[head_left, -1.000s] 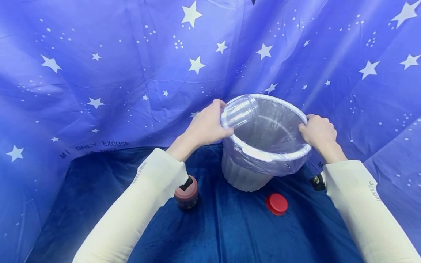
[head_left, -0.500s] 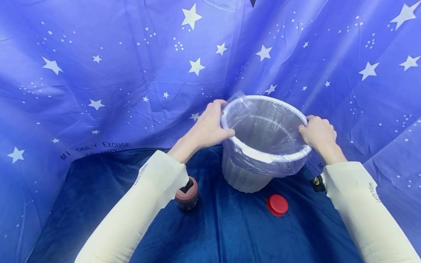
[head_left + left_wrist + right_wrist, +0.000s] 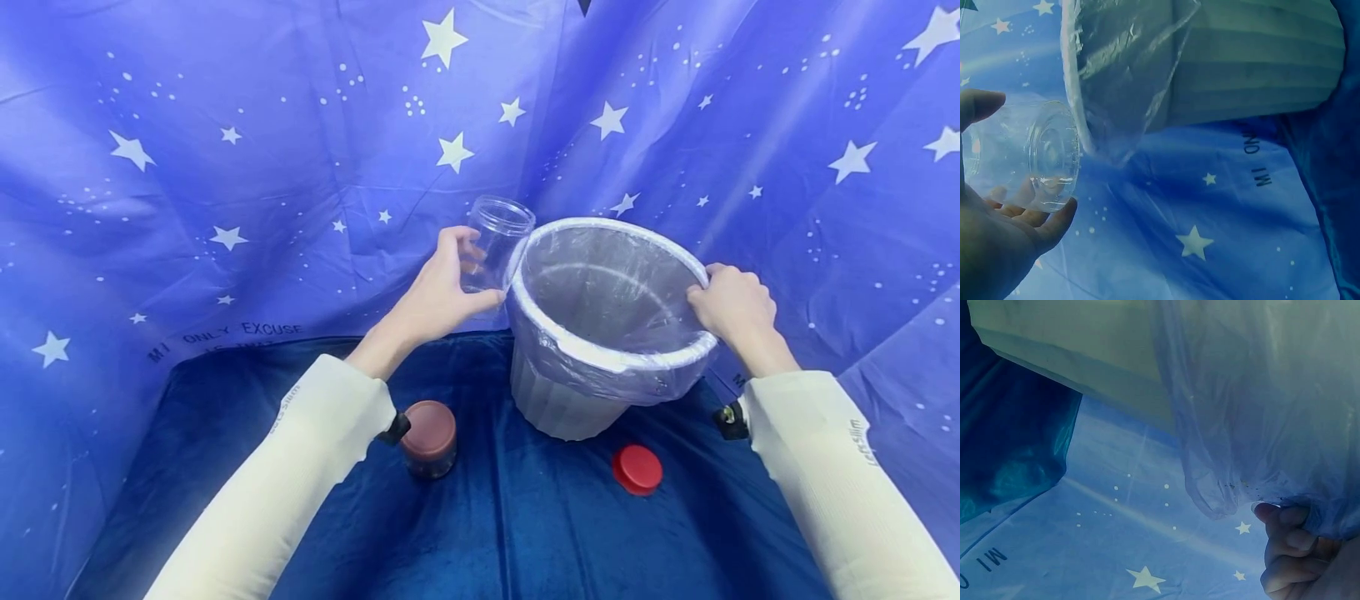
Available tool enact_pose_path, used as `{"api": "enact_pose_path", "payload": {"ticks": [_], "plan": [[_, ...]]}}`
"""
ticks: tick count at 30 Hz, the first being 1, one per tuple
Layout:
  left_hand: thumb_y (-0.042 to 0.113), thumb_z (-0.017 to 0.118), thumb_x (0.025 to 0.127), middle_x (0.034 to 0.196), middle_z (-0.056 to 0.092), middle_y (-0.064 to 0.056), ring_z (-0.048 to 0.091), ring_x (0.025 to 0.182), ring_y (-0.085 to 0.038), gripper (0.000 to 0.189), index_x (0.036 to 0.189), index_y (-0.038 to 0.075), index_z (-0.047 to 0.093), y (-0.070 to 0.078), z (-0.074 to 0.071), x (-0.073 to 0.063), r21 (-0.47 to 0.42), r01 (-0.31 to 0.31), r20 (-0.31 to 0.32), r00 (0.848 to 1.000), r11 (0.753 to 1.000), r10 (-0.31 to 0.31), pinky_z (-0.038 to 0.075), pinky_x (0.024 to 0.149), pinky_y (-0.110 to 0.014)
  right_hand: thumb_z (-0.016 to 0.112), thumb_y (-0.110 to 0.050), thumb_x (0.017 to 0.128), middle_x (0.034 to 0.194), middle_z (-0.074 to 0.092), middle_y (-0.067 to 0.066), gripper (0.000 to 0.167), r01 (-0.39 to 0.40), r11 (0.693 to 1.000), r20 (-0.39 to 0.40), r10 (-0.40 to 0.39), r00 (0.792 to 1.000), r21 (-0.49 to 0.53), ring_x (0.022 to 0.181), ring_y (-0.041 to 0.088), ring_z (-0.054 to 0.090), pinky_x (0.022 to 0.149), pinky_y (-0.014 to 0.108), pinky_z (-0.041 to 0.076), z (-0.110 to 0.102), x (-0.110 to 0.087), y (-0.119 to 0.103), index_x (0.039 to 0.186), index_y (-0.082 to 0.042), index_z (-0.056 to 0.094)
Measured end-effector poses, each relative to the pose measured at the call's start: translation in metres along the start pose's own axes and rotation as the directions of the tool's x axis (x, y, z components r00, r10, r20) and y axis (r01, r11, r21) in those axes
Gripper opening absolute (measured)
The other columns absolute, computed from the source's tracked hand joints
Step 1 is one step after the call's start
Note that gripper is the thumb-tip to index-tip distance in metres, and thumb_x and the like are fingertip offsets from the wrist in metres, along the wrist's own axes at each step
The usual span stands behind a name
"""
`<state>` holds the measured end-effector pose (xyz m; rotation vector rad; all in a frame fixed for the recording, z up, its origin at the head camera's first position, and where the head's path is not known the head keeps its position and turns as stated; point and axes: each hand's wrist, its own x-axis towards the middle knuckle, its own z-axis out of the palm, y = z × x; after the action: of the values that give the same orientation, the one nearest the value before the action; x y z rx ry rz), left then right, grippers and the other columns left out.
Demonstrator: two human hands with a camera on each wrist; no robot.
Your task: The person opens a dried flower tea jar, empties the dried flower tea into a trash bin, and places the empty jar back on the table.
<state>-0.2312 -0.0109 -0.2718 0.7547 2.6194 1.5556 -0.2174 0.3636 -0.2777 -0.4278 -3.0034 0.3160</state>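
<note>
My left hand (image 3: 438, 287) holds a clear, lidless jar (image 3: 498, 242) just left of the bin, its mouth upward. In the left wrist view the jar (image 3: 1054, 156) lies between thumb and fingers, its base toward the bin's bagged rim. A white ribbed trash bin (image 3: 562, 408) is tilted, lined with a thin see-through bag (image 3: 622, 379) folded over its rim. The bin's right rim is gripped by my right hand (image 3: 735, 308), fingers curled under the edge. The right wrist view shows those fingers (image 3: 1291, 550) against the bag's hanging edge.
A second jar (image 3: 430, 442) with a brownish-pink lid stands on the dark blue cloth (image 3: 517, 525), close to the left wrist. In front of the bin lies a red lid (image 3: 637, 469). Behind everything hangs a blue star-patterned curtain (image 3: 300, 167).
The clear jar was lying at the bin's left rim inside; it has moved left, out past the rim, and turned upright in my left hand. My right hand keeps its grip on the bin.
</note>
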Motion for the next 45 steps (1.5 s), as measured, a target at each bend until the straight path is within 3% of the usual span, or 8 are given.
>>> {"api": "enact_pose_path", "payload": {"ticks": [14, 23, 35, 45], "plan": [[0.021, 0.074, 0.084, 0.135, 0.049, -0.008, 0.053, 0.131, -0.026, 0.077, 0.140, 0.011, 0.022, -0.013, -0.030, -0.030, -0.007, 0.005, -0.065, 0.998, 1.000, -0.005, 0.046, 0.104, -0.048, 0.043, -0.029, 0.093, 0.118, 0.053, 0.040, 0.051, 0.005, 1.000, 0.010, -0.005, 1.000, -0.002, 0.104, 0.063, 0.050, 0.074, 0.064, 0.044, 0.002, 0.002, -0.002, 0.133, 0.002, 0.048], [0.022, 0.075, 0.084, 0.136, 0.050, -0.009, 0.054, 0.130, -0.028, 0.075, 0.136, 0.008, 0.023, -0.025, -0.045, -0.046, -0.004, 0.014, -0.108, 0.994, 1.000, -0.015, 0.041, 0.111, -0.047, 0.043, -0.028, 0.093, 0.119, 0.052, 0.041, 0.051, 0.005, 1.000, 0.008, -0.005, 1.000, -0.005, 0.104, 0.064, 0.050, 0.074, 0.064, 0.044, 0.001, 0.002, -0.001, 0.133, 0.003, 0.047], [0.024, 0.073, 0.087, 0.138, 0.047, -0.018, 0.052, 0.129, -0.035, 0.075, 0.137, 0.005, 0.020, -0.046, -0.077, -0.071, 0.019, 0.030, -0.176, 0.984, 0.999, -0.026, 0.038, 0.112, -0.051, 0.043, -0.028, 0.092, 0.115, 0.054, 0.040, 0.050, 0.013, 1.000, -0.004, -0.013, 1.000, -0.002, 0.101, 0.063, 0.051, 0.070, 0.062, 0.044, 0.000, 0.001, 0.001, 0.131, 0.003, 0.049], [0.015, 0.073, 0.086, 0.138, 0.049, -0.018, 0.052, 0.129, -0.037, 0.078, 0.139, 0.003, 0.018, -0.062, -0.087, -0.091, -0.003, 0.074, -0.224, 0.972, 0.997, -0.073, 0.037, 0.114, -0.049, 0.043, -0.029, 0.093, 0.117, 0.053, 0.041, 0.051, 0.018, 1.000, 0.001, -0.018, 1.000, 0.000, 0.102, 0.063, 0.051, 0.070, 0.062, 0.044, 0.000, 0.001, 0.002, 0.133, 0.003, 0.048]]}}
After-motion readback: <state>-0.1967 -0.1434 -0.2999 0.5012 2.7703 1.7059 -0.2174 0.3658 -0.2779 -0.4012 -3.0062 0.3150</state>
